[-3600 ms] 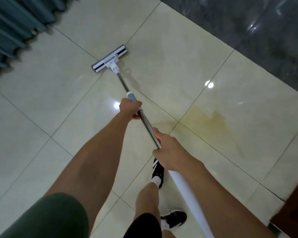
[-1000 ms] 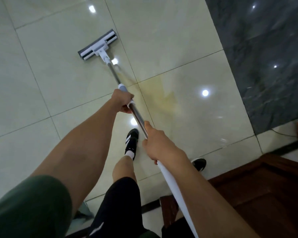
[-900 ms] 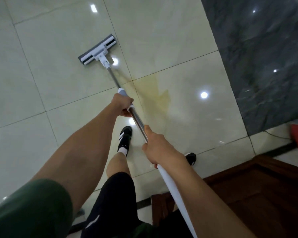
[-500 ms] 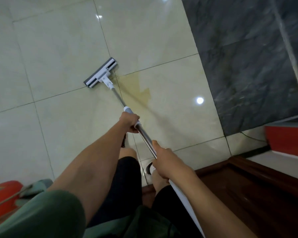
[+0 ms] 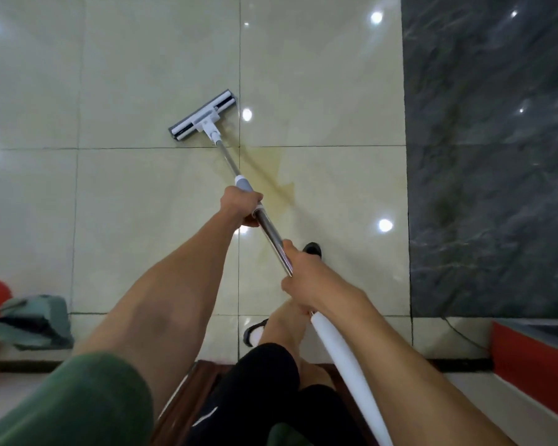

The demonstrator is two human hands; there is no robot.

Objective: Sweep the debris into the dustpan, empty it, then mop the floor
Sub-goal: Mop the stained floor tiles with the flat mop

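Observation:
A flat mop with a grey-and-white head [image 5: 203,115] lies on the glossy cream tile floor [image 5: 136,204], just above a tile joint. Its steel shaft [image 5: 273,235] runs down to a white handle end [image 5: 342,362]. My left hand [image 5: 240,206] grips the shaft below the grey collar. My right hand [image 5: 306,278] grips it lower, where steel meets white. A yellowish stain [image 5: 271,178] spreads on the tile right of the shaft. No dustpan is clearly visible.
A dark marble strip [image 5: 487,156] runs along the right. A red-edged ledge [image 5: 532,355] sits at the lower right, with a thin cable [image 5: 461,333] beside it. A red object and teal-grey cloth-like thing [image 5: 29,320] lie at the lower left. Dark wood [image 5: 187,397] is under my legs.
The view has swung so the floor joints now run square. The mop head sits further right in view, close to the stain. Both hands keep the same grip on the shaft.

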